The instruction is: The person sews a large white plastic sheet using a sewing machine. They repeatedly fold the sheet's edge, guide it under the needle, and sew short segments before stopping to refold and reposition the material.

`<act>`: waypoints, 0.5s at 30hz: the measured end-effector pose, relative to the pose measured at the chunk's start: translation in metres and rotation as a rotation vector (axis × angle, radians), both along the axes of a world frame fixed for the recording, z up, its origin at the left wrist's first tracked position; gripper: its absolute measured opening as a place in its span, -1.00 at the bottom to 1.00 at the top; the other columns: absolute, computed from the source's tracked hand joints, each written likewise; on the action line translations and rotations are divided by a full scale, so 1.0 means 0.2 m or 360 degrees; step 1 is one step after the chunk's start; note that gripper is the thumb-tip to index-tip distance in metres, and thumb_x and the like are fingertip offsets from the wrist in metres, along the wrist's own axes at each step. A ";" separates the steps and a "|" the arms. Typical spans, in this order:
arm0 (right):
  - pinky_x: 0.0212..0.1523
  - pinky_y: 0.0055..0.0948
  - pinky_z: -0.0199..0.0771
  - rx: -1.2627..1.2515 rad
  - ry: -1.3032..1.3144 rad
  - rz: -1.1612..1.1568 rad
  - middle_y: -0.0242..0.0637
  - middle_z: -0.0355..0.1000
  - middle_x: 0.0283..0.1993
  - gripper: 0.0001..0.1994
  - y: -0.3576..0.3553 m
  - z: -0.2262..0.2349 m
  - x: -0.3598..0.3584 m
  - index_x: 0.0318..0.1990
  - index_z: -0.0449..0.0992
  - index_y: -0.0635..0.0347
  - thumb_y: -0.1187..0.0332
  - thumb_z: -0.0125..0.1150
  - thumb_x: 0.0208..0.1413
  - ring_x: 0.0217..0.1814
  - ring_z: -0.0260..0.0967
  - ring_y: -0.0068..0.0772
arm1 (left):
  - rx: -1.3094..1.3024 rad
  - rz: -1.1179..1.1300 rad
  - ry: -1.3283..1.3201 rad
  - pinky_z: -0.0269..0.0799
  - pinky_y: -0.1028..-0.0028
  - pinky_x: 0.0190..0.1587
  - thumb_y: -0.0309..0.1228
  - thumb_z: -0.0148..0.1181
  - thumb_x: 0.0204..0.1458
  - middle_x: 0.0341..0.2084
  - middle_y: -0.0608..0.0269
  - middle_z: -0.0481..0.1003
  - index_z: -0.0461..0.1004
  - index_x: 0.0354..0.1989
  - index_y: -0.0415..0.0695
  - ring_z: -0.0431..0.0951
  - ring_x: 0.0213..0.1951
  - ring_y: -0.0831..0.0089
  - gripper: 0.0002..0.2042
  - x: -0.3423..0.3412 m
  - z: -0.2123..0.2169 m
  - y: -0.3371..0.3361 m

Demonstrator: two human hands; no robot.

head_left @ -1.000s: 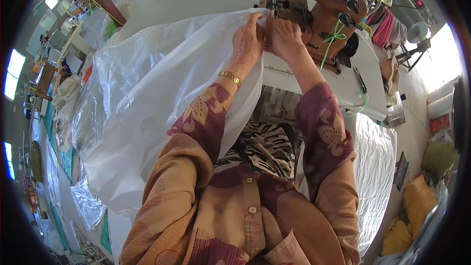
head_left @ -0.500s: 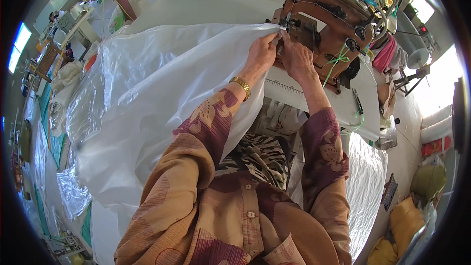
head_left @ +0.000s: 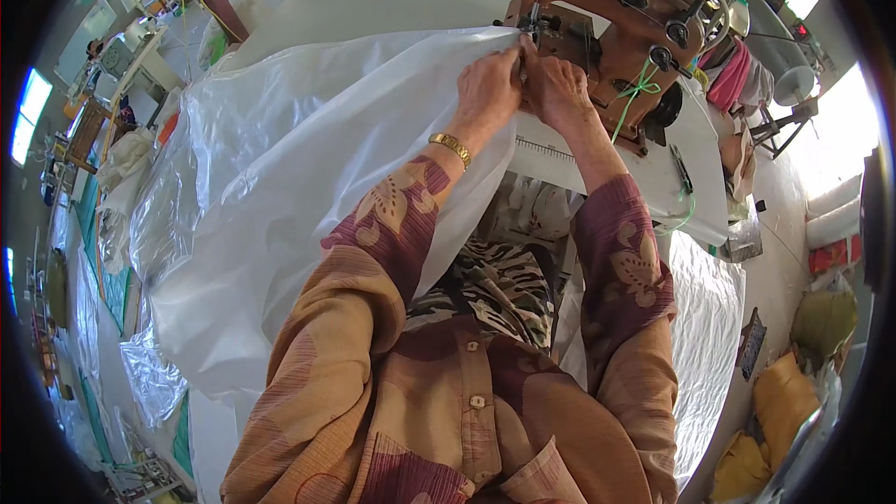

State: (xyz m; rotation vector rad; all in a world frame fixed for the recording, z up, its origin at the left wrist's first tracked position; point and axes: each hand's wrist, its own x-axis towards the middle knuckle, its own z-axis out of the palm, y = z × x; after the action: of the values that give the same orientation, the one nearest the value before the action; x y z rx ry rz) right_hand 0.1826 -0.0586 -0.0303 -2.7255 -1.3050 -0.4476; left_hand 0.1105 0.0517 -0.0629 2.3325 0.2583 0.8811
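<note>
Yellow filled bags (head_left: 779, 401) on floor lower right, olive sack (head_left: 823, 322) just above, no labels/screens.

A large sheet of translucent white plastic film (head_left: 280, 187) is spread in loose, glossy folds across the white tabletop (head_left: 392, 0) and spills over its near edge toward the person's lap. It is crinkled, with soft creases running diagonally, and faintly see-through where it lies single. Its upper right corner is gathered into a narrow, bunched edge at the needle area of the brown sewing machine (head_left: 607, 28), pinched there between both hands.
</note>
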 end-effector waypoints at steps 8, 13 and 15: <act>-0.25 -0.03 0.56 0.0202 -0.0116 0.0176 -0.02 0.58 -0.28 -0.37 -0.01 -0.06 0.09 0.36 0.19 0.34 0.44 0.11 0.08 -0.20 0.57 0.03 | -0.0173 0.0054 -0.0103 0.46 0.07 -0.07 -0.51 0.03 0.09 -0.27 -0.10 0.60 0.60 -0.05 -0.12 0.58 -0.16 -0.07 -0.71 0.04 -0.03 0.03; -0.26 -0.01 0.55 0.0179 -0.0013 0.0150 -0.03 0.58 -0.28 -0.33 -0.02 -0.05 0.07 0.36 0.18 0.35 0.40 0.18 0.05 -0.21 0.57 0.04 | -0.0038 -0.0110 -0.0314 0.45 0.06 -0.11 -0.55 0.04 0.11 -0.27 -0.17 0.53 0.52 -0.04 -0.24 0.54 -0.17 -0.14 -0.74 0.02 -0.08 0.02; -0.26 -0.01 0.55 0.0204 -0.0036 0.0127 -0.04 0.58 -0.28 -0.33 -0.02 -0.06 0.09 0.36 0.17 0.33 0.40 0.18 0.05 -0.20 0.57 0.04 | 0.0032 -0.0183 -0.0189 0.44 0.04 -0.11 -0.55 0.06 0.10 -0.29 -0.15 0.52 0.50 -0.07 -0.28 0.54 -0.16 -0.16 -0.77 0.00 -0.02 0.01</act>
State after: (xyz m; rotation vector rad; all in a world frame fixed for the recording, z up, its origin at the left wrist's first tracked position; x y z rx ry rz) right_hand 0.2002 -0.0623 -0.0433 -2.5618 -1.3356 -0.5367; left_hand 0.1096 0.0529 -0.0659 2.2783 0.0653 0.9650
